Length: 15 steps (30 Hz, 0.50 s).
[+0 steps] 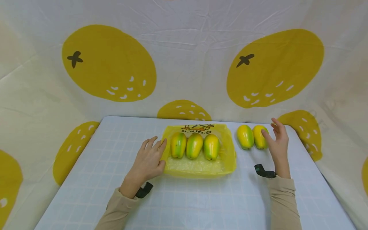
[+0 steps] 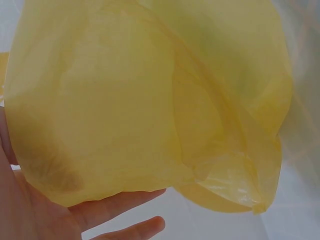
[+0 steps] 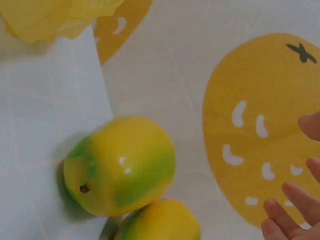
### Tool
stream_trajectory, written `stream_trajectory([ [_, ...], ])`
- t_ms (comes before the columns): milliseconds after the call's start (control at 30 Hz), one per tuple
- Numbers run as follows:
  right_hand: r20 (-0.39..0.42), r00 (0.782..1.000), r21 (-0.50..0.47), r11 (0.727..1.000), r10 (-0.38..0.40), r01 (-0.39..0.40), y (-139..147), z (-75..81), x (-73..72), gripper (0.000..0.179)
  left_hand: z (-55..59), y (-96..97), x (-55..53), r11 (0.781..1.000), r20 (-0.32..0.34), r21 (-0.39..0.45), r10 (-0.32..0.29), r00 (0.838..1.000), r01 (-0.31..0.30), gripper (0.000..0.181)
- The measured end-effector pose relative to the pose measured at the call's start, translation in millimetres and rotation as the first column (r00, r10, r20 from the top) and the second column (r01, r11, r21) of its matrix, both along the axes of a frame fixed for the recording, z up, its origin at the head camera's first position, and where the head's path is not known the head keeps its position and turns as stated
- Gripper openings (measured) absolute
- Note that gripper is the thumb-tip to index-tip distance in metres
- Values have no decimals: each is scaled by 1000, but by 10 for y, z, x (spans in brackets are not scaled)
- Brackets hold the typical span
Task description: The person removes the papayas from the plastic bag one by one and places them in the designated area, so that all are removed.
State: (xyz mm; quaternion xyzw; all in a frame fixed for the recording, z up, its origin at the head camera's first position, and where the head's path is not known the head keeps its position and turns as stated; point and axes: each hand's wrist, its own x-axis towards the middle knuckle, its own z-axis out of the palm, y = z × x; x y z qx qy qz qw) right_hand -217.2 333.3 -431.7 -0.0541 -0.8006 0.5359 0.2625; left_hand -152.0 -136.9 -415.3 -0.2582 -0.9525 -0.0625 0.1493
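A yellow plastic bag (image 1: 198, 168) lies spread open on the table, with three yellow-and-green, mango-like fruits (image 1: 194, 146) in a row inside it. At the bag's left edge is my left hand (image 1: 148, 158), fingers loosely spread against the plastic. In the left wrist view, yellow plastic (image 2: 110, 110) covers part of that hand (image 2: 45, 210), and its fingers look nearly straight. Two more such fruits (image 1: 245, 136) lie side by side to the right of the bag. My right hand (image 1: 278, 143) is raised beside the rightmost fruit (image 3: 160, 222), fingers parted and holding nothing.
The pale gridded table (image 1: 184, 204) ends at a back edge just behind the bag. A whitish cloth (image 1: 189, 70) with large yellow fruit prints hangs behind and at both sides. Dark straps (image 1: 144, 190) sit at the wrists.
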Motion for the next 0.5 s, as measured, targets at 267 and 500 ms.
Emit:
stream_trajectory([
  [267, -83, 991, -60, 992, 106, -111, -84, 150, 51, 50, 3, 18, 0, 1000, -1, -1, 0, 1000, 0, 63],
  [500, -161, 952, -149, 947, 259, -283, -207, 261, 118, 38, -10, 29, -6, 1000, 1, -1, -5, 1000, 5, 63],
])
